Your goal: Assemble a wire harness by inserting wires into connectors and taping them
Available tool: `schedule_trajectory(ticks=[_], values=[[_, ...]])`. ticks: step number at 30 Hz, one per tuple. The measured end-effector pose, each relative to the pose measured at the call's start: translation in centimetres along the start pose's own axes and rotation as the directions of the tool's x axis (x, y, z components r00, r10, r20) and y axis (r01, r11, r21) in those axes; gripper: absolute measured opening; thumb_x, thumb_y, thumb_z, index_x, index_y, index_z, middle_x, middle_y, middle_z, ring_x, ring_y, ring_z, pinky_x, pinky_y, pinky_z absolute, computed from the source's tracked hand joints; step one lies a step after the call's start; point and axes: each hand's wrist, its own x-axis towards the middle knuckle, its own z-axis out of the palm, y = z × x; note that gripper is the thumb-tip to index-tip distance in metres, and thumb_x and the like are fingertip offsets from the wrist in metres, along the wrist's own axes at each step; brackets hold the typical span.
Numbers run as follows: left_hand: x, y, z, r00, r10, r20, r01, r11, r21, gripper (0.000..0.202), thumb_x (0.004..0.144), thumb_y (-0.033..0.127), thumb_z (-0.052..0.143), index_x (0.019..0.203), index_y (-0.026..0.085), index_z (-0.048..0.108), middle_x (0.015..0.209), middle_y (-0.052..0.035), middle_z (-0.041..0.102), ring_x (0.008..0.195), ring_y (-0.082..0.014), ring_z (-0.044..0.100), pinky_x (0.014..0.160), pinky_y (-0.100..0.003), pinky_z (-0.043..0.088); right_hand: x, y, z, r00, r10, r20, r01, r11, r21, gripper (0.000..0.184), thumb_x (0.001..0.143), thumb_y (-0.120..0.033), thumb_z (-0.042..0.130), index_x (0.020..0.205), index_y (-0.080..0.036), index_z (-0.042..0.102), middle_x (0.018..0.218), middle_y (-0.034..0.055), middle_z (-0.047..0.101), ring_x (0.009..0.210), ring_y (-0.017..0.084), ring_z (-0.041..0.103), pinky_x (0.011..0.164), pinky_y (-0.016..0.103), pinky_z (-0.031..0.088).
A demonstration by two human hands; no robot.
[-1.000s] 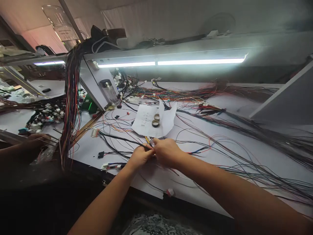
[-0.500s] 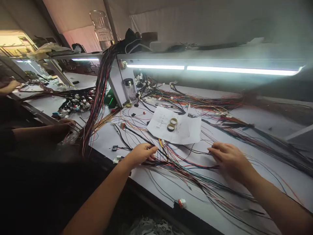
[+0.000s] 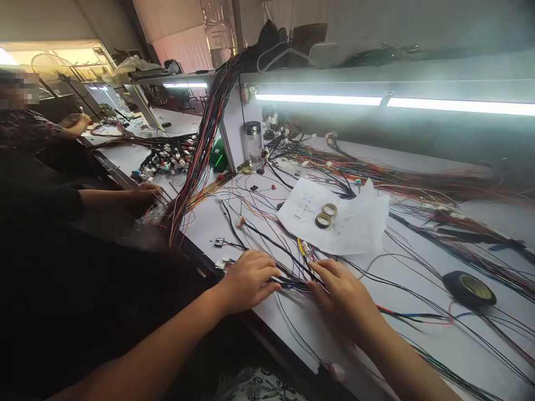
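Observation:
A bundle of thin coloured wires (image 3: pixel 292 283) runs across the front of the bench between my two hands. My left hand (image 3: pixel 251 281) is closed over its left part, with the fingers curled down and the thumb alongside. Just to the right, my right hand (image 3: pixel 343 295) grips the same bundle with its fingertips, close to a yellow-wrapped branch (image 3: pixel 301 248). Its lower fingers are slightly blurred. Beyond the hands, a black cable with an orange-and-white connector (image 3: pixel 241 222) slants towards the bundle. A black connector (image 3: pixel 219 242) lies left of it.
Two tape rolls (image 3: pixel 323 220) rest on a white paper sheet (image 3: pixel 292 214). A large black tape roll (image 3: pixel 470 289) lies at right. More wires (image 3: pixel 376 170) spread along the back, near a glass bottle (image 3: pixel 253 145). At left are a hanging wire bundle (image 3: pixel 209 133) and a co-worker's hand (image 3: pixel 149 192).
The view has swung left. My right hand has come leftward along the wires, close to my left hand. A black tape roll now shows at right.

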Motion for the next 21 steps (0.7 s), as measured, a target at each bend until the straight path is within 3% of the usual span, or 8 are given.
schedule_trajectory(ticks=[2,5,9,12,15,18,21], values=[[-0.8,0.6,1.0,1.000,-0.013,0.010,0.013,1.000,0.020,0.024,0.086,0.037,0.055,0.100,0.020,0.064,0.097,-0.0063,0.064,0.095,-0.0216,0.054,0.089,-0.038,0.037,0.4,-0.6,1.5,1.000,0.005,-0.019,-0.005,1.000,0.026,0.025,0.088,-0.019,0.047,0.106,-0.015,0.063,0.093,0.0113,0.062,0.085,0.022,0.057,0.073,0.035,0.049],[-1.5,1.3,3.2,0.990,-0.126,-0.066,0.129,0.991,0.038,0.021,0.086,0.037,0.055,0.094,0.022,0.065,0.094,-0.0051,0.063,0.092,-0.0206,0.053,0.083,-0.037,0.039,-0.6,-1.3,3.1,0.996,-0.079,-0.028,0.081,0.993,0.085,0.030,0.088,-0.009,0.041,0.107,-0.016,0.063,0.090,0.0094,0.061,0.079,0.019,0.055,0.069,0.032,0.047],[-1.6,1.3,4.6,0.964,-0.226,-0.138,0.234,0.972,0.040,0.020,0.088,0.036,0.053,0.087,0.022,0.067,0.088,-0.0045,0.062,0.088,-0.0193,0.053,0.081,-0.036,0.039,-2.3,-2.0,3.7,0.986,-0.153,0.067,0.141,0.977,0.158,0.037,0.088,-0.006,0.037,0.118,-0.015,0.058,0.090,0.0098,0.059,0.079,0.019,0.054,0.070,0.033,0.047],[-1.5,0.4,3.3,0.970,-0.203,-0.132,0.213,0.975,0.067,0.024,0.085,0.039,0.056,0.103,0.024,0.064,0.106,-0.0062,0.061,0.104,-0.0223,0.051,0.095,-0.040,0.034,-2.0,-2.1,3.1,0.985,-0.082,0.153,0.051,0.979,0.195,0.032,0.091,-0.013,0.037,0.112,-0.019,0.061,0.087,0.0077,0.058,0.075,0.018,0.055,0.067,0.031,0.047],[-1.4,-1.7,0.2,0.994,-0.113,0.001,0.112,0.990,0.082,0.042,0.085,0.038,0.055,0.125,0.026,0.053,0.129,-0.0071,0.054,0.126,-0.0252,0.039,0.110,-0.047,0.016,-0.6,-1.9,2.1,0.972,-0.035,0.232,-0.017,0.976,0.215,0.026,0.092,-0.019,0.039,0.103,-0.023,0.062,0.090,0.0062,0.059,0.076,0.017,0.059,0.068,0.031,0.048],[-1.1,-4.2,-2.8,0.983,-0.046,0.177,0.040,0.999,0.038,0.057,0.081,0.040,0.061,0.133,0.027,0.045,0.134,-0.0086,0.051,0.132,-0.0275,0.034,0.111,-0.050,0.010,1.4,-2.1,1.4,0.951,-0.031,0.307,-0.016,0.988,0.152,0.027,0.085,-0.021,0.050,0.111,-0.023,0.058,0.104,0.0070,0.059,0.081,0.019,0.062,0.069,0.033,0.050],[-0.7,-6.0,-4.0,0.970,-0.025,0.242,0.019,0.999,0.028,0.063,0.073,0.042,0.069,0.131,0.029,0.048,0.129,-0.0088,0.055,0.129,-0.0291,0.039,0.110,-0.051,0.011,3.3,-2.9,1.6,0.932,-0.050,0.358,0.033,0.998,0.051,0.045,0.074,-0.027,0.065,0.118,-0.020,0.055,0.115,0.0103,0.056,0.083,0.024,0.063,0.067,0.036,0.051]])
